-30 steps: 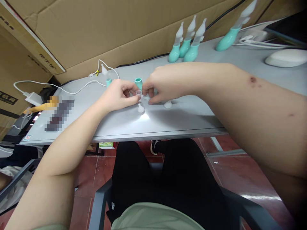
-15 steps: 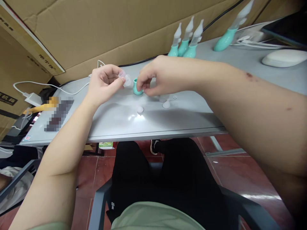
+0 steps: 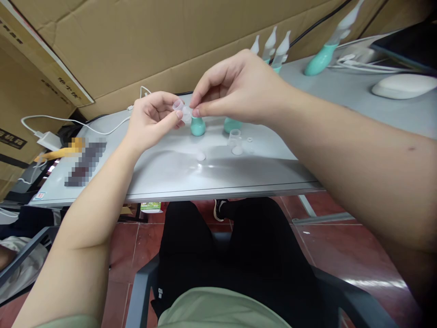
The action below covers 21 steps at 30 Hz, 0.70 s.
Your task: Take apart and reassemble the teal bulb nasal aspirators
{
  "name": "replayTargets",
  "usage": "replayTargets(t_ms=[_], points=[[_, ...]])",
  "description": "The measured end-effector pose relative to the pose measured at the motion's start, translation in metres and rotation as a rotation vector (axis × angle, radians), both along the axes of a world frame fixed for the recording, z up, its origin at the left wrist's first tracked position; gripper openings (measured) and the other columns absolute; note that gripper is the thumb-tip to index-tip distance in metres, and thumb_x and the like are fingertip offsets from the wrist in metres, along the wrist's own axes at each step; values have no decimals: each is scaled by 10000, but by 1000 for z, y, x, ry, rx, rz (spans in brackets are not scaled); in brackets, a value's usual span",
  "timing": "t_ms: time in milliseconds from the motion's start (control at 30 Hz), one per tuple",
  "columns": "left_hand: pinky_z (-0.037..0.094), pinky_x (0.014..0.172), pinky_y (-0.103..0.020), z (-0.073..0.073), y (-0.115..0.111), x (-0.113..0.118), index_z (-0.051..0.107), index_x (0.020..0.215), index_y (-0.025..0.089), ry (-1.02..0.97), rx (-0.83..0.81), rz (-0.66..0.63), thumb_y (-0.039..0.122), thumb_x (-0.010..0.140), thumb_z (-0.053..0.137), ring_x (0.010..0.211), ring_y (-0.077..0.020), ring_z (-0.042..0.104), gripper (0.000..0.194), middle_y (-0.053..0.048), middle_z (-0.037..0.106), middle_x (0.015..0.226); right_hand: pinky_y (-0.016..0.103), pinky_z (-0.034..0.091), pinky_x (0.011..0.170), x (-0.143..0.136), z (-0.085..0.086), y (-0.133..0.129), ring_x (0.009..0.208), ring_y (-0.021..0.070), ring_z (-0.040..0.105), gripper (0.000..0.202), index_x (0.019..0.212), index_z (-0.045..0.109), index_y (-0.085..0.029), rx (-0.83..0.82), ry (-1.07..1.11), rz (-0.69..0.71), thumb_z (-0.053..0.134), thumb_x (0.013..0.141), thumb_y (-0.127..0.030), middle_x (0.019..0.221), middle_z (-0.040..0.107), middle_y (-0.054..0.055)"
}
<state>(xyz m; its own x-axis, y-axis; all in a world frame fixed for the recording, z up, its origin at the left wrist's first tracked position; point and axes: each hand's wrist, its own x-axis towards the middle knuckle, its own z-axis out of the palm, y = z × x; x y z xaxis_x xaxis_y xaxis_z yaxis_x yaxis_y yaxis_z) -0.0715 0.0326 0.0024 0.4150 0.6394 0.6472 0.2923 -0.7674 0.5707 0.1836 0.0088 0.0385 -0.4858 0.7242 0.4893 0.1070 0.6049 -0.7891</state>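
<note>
at the far left, a white plastic charger with smooth rounded corners lies on the flat grey table, and its thin white cable makes a soft curve. next comes the left hand, its thumb and fingers closed around a clear plastic piece, which has a round open rim and a translucent rounded side part. this piece is above the table. just below it and to the right stands a glossy teal bulb, round like a small pear. in front of this bulb lies a small white piece. the right hand has bent fingers, with thumb and forefinger tips close together beside the clear piece; i cannot tell if they grip it. under this hand is a second teal bulb, partly hidden. near it are a short clear cup, a white rounded tip and a tiny ring. behind, three pointed tips rise from clear tubes, partly covered by the hand. farther right, a whole teal aspirator leans near a smooth oval white mouse.
</note>
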Motion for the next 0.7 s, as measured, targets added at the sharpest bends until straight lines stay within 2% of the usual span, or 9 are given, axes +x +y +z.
replayTargets(t_ms=[200,367,467,567,700], points=[[721,700,-310,-2,-2,3,767,1068,245,-16,39,-14,863,896,804,770,-170,826,643,-26,790,945,415,678,882,-3,-4,0,904,280,795,186,796,837,-289,-53,71,-20,952,652,-257,918,835,35],[732,726,-343,-3,0,2,733,1079,245,29,52,65,963,887,703,791,-183,824,744,-49,781,995,346,679,868,-5,-5,-1,885,226,791,156,819,843,-229,-36,140,26,948,712,-185,893,831,24],[729,724,-348,-3,-1,2,727,1083,247,29,70,74,962,900,686,781,-176,814,739,-51,772,1011,308,675,850,-5,-6,0,868,198,789,127,832,848,-199,-22,185,39,942,747,-189,881,827,31],[731,742,-352,-2,-2,2,722,1102,249,41,89,80,942,933,665,801,-176,816,716,-54,764,1031,351,688,899,-5,-7,1,892,218,789,153,846,857,-207,-9,183,30,967,740,-208,900,831,31],[729,743,-349,-2,2,1,715,1092,245,69,95,113,991,904,635,791,-175,821,773,-47,762,1025,435,693,989,-5,-5,0,931,258,788,244,854,841,-245,-13,166,8,1033,701,-251,957,838,37]])
